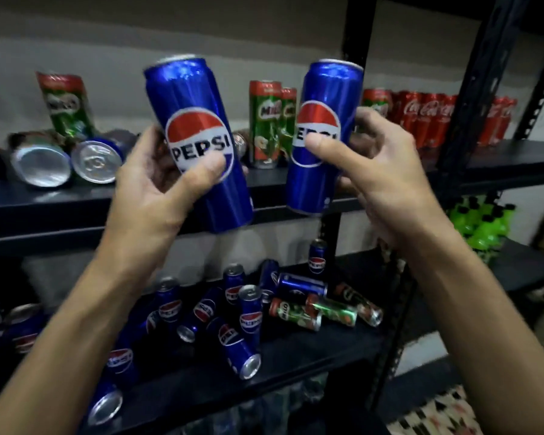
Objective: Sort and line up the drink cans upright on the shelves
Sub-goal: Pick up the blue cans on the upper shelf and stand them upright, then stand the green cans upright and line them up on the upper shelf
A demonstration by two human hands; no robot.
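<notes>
"Blue left Pepsi can (pixel 198 142), tilted, gripped in your left hand (pixel 157 189); right Pepsi can (pixel 324 136) gripped in your right hand (pixel 380 171), fingers curled round each. Both are in the air before the upper shelf (pixel 60 199) front edge. Procedure?"

"Level each first. Set them upright near that front edge, clear of the fallen cans (pixel 96 161), logos forward."

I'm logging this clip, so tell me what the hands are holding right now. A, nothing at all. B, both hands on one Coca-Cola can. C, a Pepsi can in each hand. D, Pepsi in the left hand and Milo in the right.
C: the left hand grips a blue Pepsi can and the right hand grips a second Pepsi can, both raised in front of the upper shelf.
</notes>
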